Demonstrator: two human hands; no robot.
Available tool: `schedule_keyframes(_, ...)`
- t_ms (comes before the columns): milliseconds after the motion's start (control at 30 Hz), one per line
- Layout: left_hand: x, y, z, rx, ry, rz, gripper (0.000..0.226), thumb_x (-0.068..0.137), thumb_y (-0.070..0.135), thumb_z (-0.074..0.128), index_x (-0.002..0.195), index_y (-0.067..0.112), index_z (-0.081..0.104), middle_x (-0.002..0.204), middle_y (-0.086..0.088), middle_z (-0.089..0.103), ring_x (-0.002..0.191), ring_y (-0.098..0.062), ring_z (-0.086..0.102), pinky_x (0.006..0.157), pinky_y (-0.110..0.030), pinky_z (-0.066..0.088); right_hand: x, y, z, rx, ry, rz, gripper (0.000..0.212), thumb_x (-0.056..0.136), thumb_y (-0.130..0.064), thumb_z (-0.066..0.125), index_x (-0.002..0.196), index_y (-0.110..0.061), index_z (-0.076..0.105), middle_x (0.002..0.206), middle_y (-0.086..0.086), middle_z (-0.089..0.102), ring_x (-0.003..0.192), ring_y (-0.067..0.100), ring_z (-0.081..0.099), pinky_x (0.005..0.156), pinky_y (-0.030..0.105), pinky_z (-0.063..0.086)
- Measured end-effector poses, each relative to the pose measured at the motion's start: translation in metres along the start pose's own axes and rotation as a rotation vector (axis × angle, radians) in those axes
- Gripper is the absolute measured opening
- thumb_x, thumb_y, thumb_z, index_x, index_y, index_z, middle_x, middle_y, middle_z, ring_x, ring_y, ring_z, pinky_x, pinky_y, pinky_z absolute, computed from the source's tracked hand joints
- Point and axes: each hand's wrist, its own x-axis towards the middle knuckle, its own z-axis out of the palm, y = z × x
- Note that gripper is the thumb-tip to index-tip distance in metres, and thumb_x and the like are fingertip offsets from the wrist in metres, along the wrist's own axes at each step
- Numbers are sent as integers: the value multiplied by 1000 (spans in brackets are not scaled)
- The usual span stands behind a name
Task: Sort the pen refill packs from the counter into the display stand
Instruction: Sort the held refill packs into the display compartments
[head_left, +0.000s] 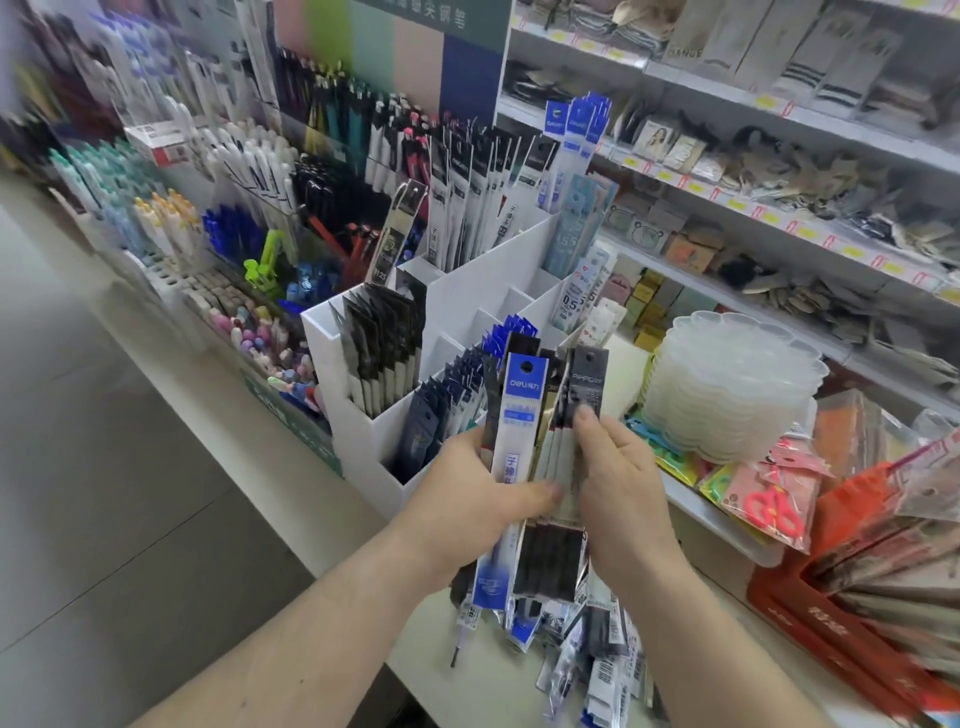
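Note:
My left hand (470, 493) grips a fanned bundle of pen refill packs (524, 415), a blue-topped pack in front and black and grey ones behind. My right hand (618, 483) holds the bundle's right side, its thumb pressing on a grey pack (588, 382). The bundle is upright just in front of the white display stand (467, 291), whose stepped compartments hold black, dark blue and white-blue refill packs. More loose refill packs (587, 660) lie in a heap on the white counter (467, 675) below my hands.
A stack of clear plastic trays (727, 384) stands right of the stand, with packs of pink scissors (774, 499) beside it. A red crate (841, 623) sits at the right. Pen racks (234, 182) fill the left; shelves (753, 171) run behind.

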Motion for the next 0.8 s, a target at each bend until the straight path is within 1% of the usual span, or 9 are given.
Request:
schedule_keyframes(67, -1, 2, -6, 9, 2, 6, 35, 80, 3, 79, 112, 11, 67, 100, -6, 76, 93, -21, 74, 89, -41, 59, 1, -8, -5, 36, -136, 68, 28, 103, -22, 47, 94, -12, 71, 93, 13, 76, 85, 31, 72, 75, 46, 58)
schedule_keyframes(133, -3, 6, -10, -5, 23, 36, 34, 80, 4, 79, 111, 12, 67, 98, -5, 76, 92, -20, 73, 85, -38, 59, 4, -16, -10, 19, -209, 95, 24, 101, -22, 52, 92, -12, 72, 94, 25, 72, 79, 36, 67, 75, 51, 57)
schedule_keyframes(200, -3, 10, -13, -18, 104, 87, 28, 79, 3, 79, 103, 12, 67, 90, 0, 76, 87, -14, 72, 77, -27, 58, 13, -24, -14, 1, -137, 88, 23, 100, -22, 56, 86, -10, 70, 85, 34, 63, 62, 31, 58, 62, 48, 54)
schedule_keyframes(267, -3, 14, -17, -42, 215, 123, 19, 81, -1, 76, 92, 12, 66, 83, -3, 75, 77, -17, 71, 70, -25, 57, 27, -37, -15, 77, 16, 72, 21, 100, -16, 56, 83, -6, 63, 70, 19, 57, 41, 15, 47, 41, 27, 44)
schedule_keyframes(333, -3, 16, -22, -80, 323, 139, 18, 82, -4, 73, 84, 12, 65, 75, -6, 73, 65, -21, 68, 65, -31, 58, 42, -52, -13, 146, 139, 41, 19, 99, -13, 58, 82, -8, 59, 62, 8, 55, 36, 8, 46, 35, 19, 40)
schedule_keyframes(433, -3, 15, -29, -46, 423, 162, 18, 81, -1, 74, 82, 15, 65, 71, -3, 73, 59, -20, 67, 69, -37, 57, 62, -66, 1, 131, 188, -26, 19, 97, -12, 63, 79, -6, 58, 60, 10, 56, 40, 11, 54, 41, 21, 48)
schedule_keyframes(567, -6, 15, -32, -32, 469, 175, 18, 81, 2, 75, 84, 17, 66, 74, -3, 74, 67, -26, 71, 75, -44, 59, 81, -72, 30, 75, 181, -59, 17, 91, -6, 66, 78, -4, 57, 61, 12, 62, 48, 18, 65, 49, 27, 55)
schedule_keyframes(700, -9, 15, -33, -25, 487, 172, 18, 81, 3, 76, 89, 14, 64, 77, -5, 73, 68, -22, 71, 74, -39, 59, 95, -73, 53, 25, 128, -13, 13, 89, -2, 65, 78, -4, 59, 48, 3, 65, 57, 22, 72, 56, 29, 59)
schedule_keyframes(800, -10, 16, -33, -17, 497, 163, 20, 81, 5, 77, 92, 14, 63, 80, -5, 73, 69, -21, 71, 71, -36, 58, 103, -66, 69, -85, 80, -1, 5, 83, 0, 66, 79, -4, 66, 62, 9, 72, 64, 26, 74, 64, 36, 63)
